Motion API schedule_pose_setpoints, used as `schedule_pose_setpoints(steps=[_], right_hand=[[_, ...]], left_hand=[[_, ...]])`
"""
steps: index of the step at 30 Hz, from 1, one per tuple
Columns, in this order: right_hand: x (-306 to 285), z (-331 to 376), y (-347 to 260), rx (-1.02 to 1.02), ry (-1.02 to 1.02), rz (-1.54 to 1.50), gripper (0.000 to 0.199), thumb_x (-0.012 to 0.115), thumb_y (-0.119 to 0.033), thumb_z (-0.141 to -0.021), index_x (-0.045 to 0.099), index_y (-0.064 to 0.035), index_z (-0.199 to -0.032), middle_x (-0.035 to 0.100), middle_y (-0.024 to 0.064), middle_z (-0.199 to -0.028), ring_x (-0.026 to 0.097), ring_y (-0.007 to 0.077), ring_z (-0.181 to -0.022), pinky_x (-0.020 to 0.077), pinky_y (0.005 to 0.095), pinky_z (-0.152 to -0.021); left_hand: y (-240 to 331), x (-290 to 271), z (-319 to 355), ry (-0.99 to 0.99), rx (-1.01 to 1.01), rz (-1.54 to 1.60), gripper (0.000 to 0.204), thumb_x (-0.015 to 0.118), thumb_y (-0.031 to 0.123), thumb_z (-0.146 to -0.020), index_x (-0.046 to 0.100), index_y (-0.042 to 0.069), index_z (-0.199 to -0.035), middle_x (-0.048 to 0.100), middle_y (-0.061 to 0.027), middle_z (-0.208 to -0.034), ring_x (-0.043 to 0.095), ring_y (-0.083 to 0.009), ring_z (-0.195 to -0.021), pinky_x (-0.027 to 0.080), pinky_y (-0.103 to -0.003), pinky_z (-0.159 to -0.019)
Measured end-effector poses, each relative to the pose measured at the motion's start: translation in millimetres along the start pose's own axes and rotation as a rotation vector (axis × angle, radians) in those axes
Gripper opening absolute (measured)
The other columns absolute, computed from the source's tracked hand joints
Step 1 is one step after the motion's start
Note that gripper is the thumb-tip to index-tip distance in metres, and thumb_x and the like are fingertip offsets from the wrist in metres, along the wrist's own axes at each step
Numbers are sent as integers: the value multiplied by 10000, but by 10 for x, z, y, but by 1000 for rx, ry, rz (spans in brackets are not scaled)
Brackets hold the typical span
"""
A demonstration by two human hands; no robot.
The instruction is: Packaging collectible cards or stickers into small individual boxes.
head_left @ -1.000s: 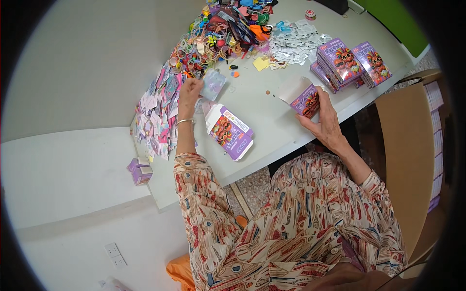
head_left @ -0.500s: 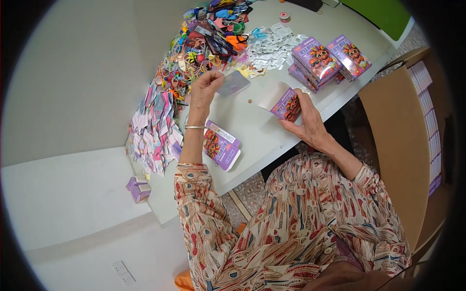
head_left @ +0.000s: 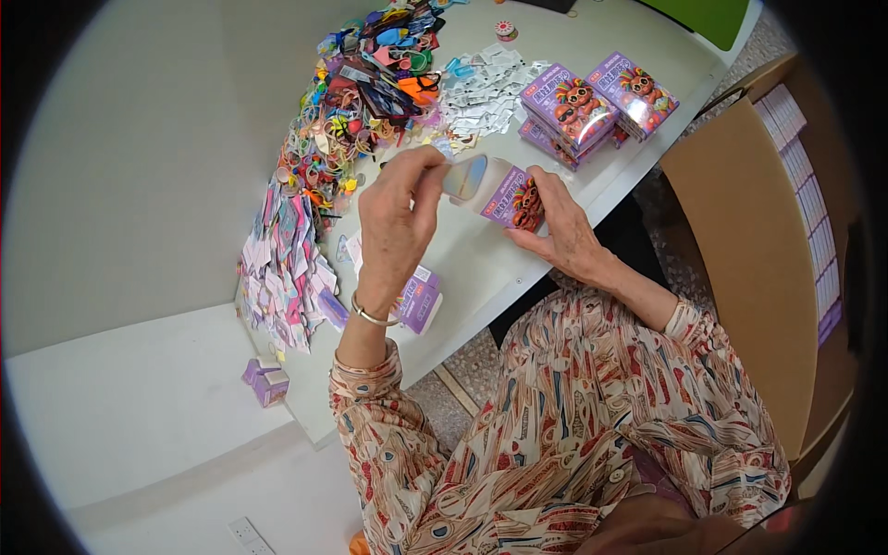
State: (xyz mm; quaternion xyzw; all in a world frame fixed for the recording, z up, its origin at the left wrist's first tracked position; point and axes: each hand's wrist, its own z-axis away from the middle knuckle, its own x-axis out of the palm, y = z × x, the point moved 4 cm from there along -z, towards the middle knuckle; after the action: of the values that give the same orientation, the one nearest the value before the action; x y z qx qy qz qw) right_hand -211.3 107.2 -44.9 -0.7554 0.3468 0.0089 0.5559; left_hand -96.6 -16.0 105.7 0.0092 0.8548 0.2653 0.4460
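Note:
My left hand (head_left: 398,208) pinches a thin, shiny see-through packet (head_left: 465,178) by its edge, just left of the box in the other hand. A small purple box (head_left: 511,199) with cartoon figures on its front is gripped by my right hand (head_left: 569,236), thumb on the near side and fingers on the far side. The pale flap at the box's upper end stands open, close to the packet. Another purple box (head_left: 421,301) lies on the table, partly hidden behind my left wrist.
Colourful small trinkets (head_left: 347,120) heap along the wall, with pink and white packets (head_left: 287,259) nearer me. Small white sachets (head_left: 495,88) lie behind my hands. Stacked purple boxes (head_left: 573,106) stand at right. A large cardboard carton (head_left: 740,250) holds more boxes beside the table.
My left hand has moved right and nearer the purple box, bringing the see-through packet to its open end. The right hand keeps its grip on the box. The view has shifted slightly.

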Motion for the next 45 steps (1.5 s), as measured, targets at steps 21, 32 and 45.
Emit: schedule_pose_setpoints(steps=[21,32,45], right_hand=[[-1,-14,-57,-5,29,-4,746,755,-164,-755,324,19,-1336,488,229,-1130,535,394,-1024,454,436,-882],[-7,-4,-81,-2,40,58,798,763,-209,-743,306,21,-1356,499,237,-1124,533,379,-1032,440,440,-898],[-158,-84,-161,-94,-70,202,959,824,-245,-649,278,-2,-1399,493,218,-1222,567,392,-917,474,448,-800]], left_hand=[[204,386,290,-83,149,-439,173,659,-45,-793,647,49,-938,650,-52,-893,596,-244,-843,463,-351,-764],[9,357,618,45,-235,-6,321,696,71,-829,622,34,-1140,564,-139,-1212,573,-269,-1028,462,-361,-903],[24,708,803,117,-388,161,367,645,32,-871,584,46,-1232,588,-82,-963,608,-155,-827,493,-277,-720]])
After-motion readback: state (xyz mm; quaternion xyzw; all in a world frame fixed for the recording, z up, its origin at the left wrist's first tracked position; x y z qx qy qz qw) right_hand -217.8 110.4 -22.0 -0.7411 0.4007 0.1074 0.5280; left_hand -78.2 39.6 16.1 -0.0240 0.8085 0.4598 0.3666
